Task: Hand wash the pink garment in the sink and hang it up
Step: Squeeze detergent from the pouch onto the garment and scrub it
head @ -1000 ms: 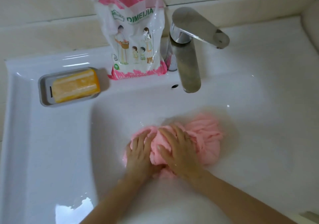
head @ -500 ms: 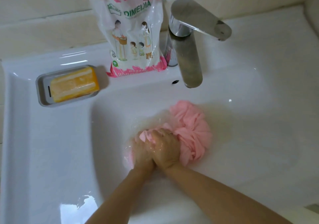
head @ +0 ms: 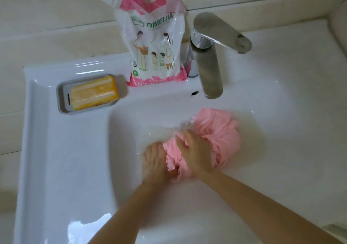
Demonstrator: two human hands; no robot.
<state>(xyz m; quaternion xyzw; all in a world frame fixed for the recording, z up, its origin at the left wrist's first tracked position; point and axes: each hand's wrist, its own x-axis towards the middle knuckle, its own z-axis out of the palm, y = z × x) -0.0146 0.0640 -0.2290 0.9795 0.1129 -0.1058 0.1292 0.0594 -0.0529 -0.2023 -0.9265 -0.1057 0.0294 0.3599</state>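
From the head view, I judge that scrubbing works best with short rubs, fabric against fabric, kept low in the sink (head: 62,168) water. My left hand (head: 154,161) and right hand (head: 197,159) are both curled tight around the bunched pink garment (head: 221,136), which sits below the faucet (head: 210,70).

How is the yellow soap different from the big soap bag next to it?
The yellow soap bar lies flat; the detergent pouch stands upright against the wall. The bar is plain yellow-orange, while the pouch is white and pink with pictures of people and printed words. The bar sits inside a grey dish; the pouch stands straight on the sink ledge. The pouch looks much bigger. Both rest behind the basin, and neither is being touched.
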